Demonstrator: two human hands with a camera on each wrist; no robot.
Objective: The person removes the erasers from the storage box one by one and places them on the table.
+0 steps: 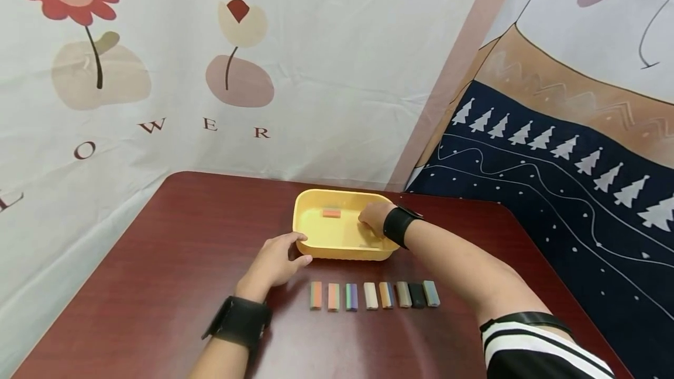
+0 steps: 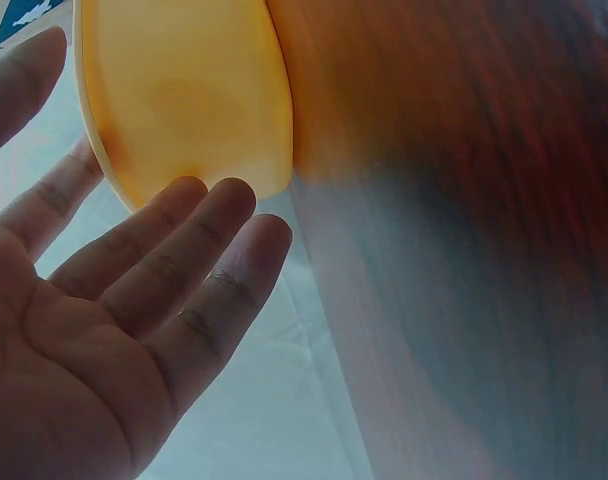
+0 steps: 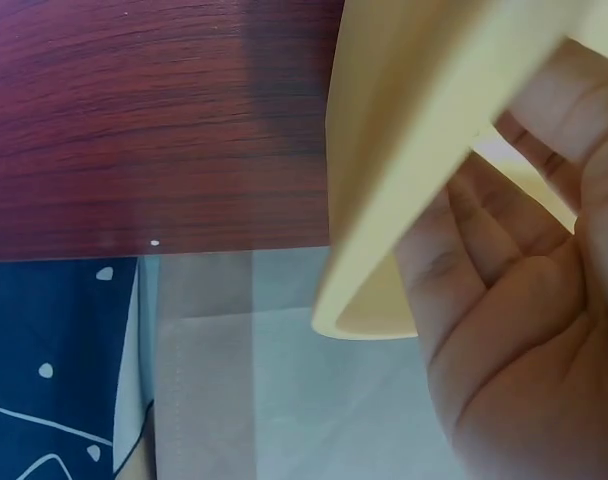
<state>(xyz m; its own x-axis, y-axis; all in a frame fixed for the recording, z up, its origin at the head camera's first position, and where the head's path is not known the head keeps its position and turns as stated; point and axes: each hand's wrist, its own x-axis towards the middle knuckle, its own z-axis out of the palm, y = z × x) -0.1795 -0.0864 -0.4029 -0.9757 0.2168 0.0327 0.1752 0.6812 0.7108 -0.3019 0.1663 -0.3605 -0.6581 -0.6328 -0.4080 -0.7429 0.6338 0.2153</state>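
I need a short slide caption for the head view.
Left hand beside yellow tray, right hand inside it, blocks in front.

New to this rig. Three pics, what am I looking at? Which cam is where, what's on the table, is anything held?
No machine here: a person works with two bare hands, wearing three cameras. The wide picture comes from a camera on the head, looking down at a dark red table. The other two come from cameras strapped to each wrist, so they show close, skewed views of that hand's palm.

On the table sits a yellow tray with one small orange block inside. In front of it lies a row of eight small coloured blocks.

The left hand rests against the tray's near left corner, fingers fairly straight, as the left wrist view also shows. The right hand reaches over the tray's right side, fingers inside the wall. Whether it pinches anything cannot be told.
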